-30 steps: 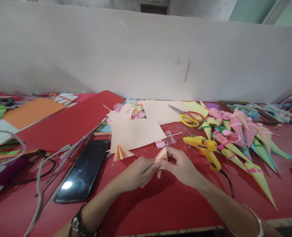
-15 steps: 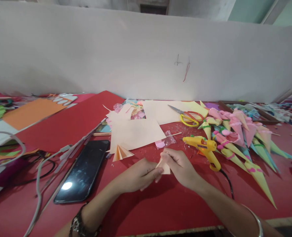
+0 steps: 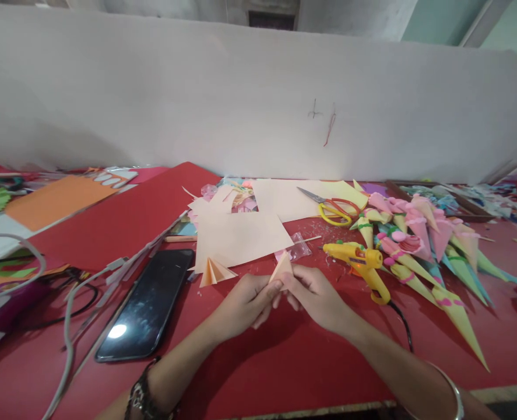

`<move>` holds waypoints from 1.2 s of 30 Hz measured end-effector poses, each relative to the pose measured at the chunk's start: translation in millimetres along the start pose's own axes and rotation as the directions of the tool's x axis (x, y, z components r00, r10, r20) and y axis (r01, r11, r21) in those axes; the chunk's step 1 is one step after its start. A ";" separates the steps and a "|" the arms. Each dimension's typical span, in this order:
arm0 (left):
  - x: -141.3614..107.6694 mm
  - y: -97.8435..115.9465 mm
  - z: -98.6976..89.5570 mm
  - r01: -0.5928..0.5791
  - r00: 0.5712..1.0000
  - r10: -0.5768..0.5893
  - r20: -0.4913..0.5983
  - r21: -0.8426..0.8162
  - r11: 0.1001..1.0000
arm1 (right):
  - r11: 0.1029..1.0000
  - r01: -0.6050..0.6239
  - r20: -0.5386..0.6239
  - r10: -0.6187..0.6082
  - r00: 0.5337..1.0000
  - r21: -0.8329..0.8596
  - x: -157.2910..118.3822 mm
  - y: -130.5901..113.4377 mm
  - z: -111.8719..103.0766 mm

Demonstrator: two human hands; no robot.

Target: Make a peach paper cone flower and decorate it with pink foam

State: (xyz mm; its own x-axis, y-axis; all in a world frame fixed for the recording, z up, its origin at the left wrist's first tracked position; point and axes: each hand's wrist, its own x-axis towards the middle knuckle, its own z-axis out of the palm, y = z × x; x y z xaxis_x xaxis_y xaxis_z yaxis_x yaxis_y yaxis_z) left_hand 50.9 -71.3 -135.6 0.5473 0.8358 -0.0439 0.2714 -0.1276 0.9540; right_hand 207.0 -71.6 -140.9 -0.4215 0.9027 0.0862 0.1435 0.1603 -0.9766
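The table (image 3: 245,388) was red and a little shiny, and a pale grey panel (image 3: 175,93) stood upright behind it. Taking the two hands as the centre of the clock, I counted one black phone (image 3: 147,306) at nine o'clock, one pleated piece (image 3: 213,273) at ten, one pair of scissors (image 3: 336,214) at one, and one yellow glue gun (image 3: 357,255) at two. The paper cones (image 3: 461,319), between two and three o'clock, overlapped; they were more than ten, but I could not count them exactly.

The folded paper (image 3: 283,263) was between the hands. It was cream in colour and narrow, with its pointed tip towards twelve o'clock; the fingers hid its lower part. The left hand (image 3: 246,300) and the right hand (image 3: 317,296) both pinched it.
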 end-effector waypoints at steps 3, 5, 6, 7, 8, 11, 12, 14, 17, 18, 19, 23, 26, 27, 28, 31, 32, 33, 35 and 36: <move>1.8 -2.7 -0.3 -0.002 0.998 0.002 -0.066 0.012 1.000 | 0.999 -0.028 -0.044 0.027 0.999 -0.019 -0.7 0.9 0.3; 2.4 -2.7 -0.9 -0.001 0.995 0.005 -0.099 0.038 0.999 | 0.998 -0.050 -0.072 0.047 0.996 -0.031 -1.0 1.2 0.1; 2.5 -2.2 -1.2 -0.005 0.994 0.009 -0.106 0.046 0.999 | 0.998 -0.059 -0.086 0.056 0.995 -0.033 -1.1 1.3 0.0; 2.3 -1.4 -1.5 -0.012 0.994 0.017 -0.108 0.048 0.999 | 0.997 -0.067 -0.104 0.064 0.993 -0.027 -1.2 1.3 -0.1; 2.1 -0.6 -1.7 -0.022 0.994 0.026 -0.108 0.043 0.999 | 0.997 -0.075 -0.123 0.073 0.990 -0.015 -1.3 1.3 -0.1; 1.2 0.6 -1.8 -0.042 0.993 0.042 -0.107 0.005 0.999 | 0.997 -0.077 -0.171 0.080 0.982 0.028 -1.5 1.2 0.2; 0.9 0.4 -1.6 -0.040 0.994 0.039 -0.107 -0.008 0.999 | 0.997 -0.073 -0.177 0.079 0.981 0.037 -1.5 1.2 0.4; 0.6 -0.6 -1.1 -0.031 0.993 0.028 -0.111 -0.024 0.999 | 0.997 -0.067 -0.169 0.074 0.983 0.050 -1.1 0.8 0.6; 0.6 -1.7 -0.3 -0.016 0.990 0.010 -0.139 -0.043 0.999 | 0.997 -0.032 -0.119 0.041 0.992 0.072 -0.6 0.2 0.5; 0.7 -1.7 -0.1 -0.011 0.988 0.003 -0.152 -0.050 0.999 | 0.997 -0.016 -0.101 0.024 0.995 0.078 -0.5 0.0 0.5; 0.8 -1.7 -0.1 -0.007 0.986 -0.002 -0.164 -0.056 0.998 | 0.997 -0.003 -0.084 0.010 0.996 0.083 -0.6 -0.1 0.5; 0.4 -1.3 -1.7 0.000 0.987 -0.011 -0.162 -0.067 0.998 | 0.997 0.006 -0.061 -0.001 0.998 0.077 -1.3 0.1 1.3; -0.7 -1.6 -3.8 0.005 0.992 -0.016 -0.126 -0.082 0.997 | 0.997 0.006 -0.047 -0.002 0.999 0.078 -2.0 0.6 2.4; -1.1 -1.8 -4.3 0.004 0.993 -0.015 -0.116 -0.087 0.996 | 0.996 0.005 -0.042 -0.002 0.999 0.084 -2.1 0.7 2.7; -1.5 -1.9 -4.8 0.003 0.994 -0.012 -0.108 -0.090 0.996 | 0.996 0.003 -0.035 0.000 0.999 0.093 -2.3 0.7 2.9; -2.1 -2.4 -5.3 -0.014 0.995 0.004 -0.103 -0.093 0.996 | 0.993 -0.016 -0.006 0.016 1.000 0.113 -2.7 0.6 2.7; -2.1 -2.6 -5.3 -0.017 0.995 0.008 -0.103 -0.091 0.996 | 0.993 -0.020 0.002 0.020 1.000 0.113 -2.8 0.6 2.4; -2.0 -3.0 -5.2 -0.019 0.995 0.009 -0.102 -0.091 0.996 | 0.993 -0.023 0.007 0.023 1.000 0.112 -2.8 0.6 2.0; -1.5 -4.1 -4.9 -0.022 0.995 0.012 -0.104 -0.093 0.995 | 0.994 -0.025 0.004 0.025 1.000 0.108 -2.6 0.8 1.1; -1.1 -4.9 -4.6 -0.024 0.994 0.014 -0.107 -0.094 0.995 | 0.994 -0.026 -0.002 0.026 1.000 0.105 -2.5 0.9 0.8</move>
State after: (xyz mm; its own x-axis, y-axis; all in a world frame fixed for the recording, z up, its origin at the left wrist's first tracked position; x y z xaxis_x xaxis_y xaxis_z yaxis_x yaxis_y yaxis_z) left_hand 45.3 -69.2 -138.9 0.4635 0.8861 0.0015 0.1823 -0.0970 0.9784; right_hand 207.4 -74.0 -142.2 -0.4157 0.9075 0.0607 0.0593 0.0937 -0.9938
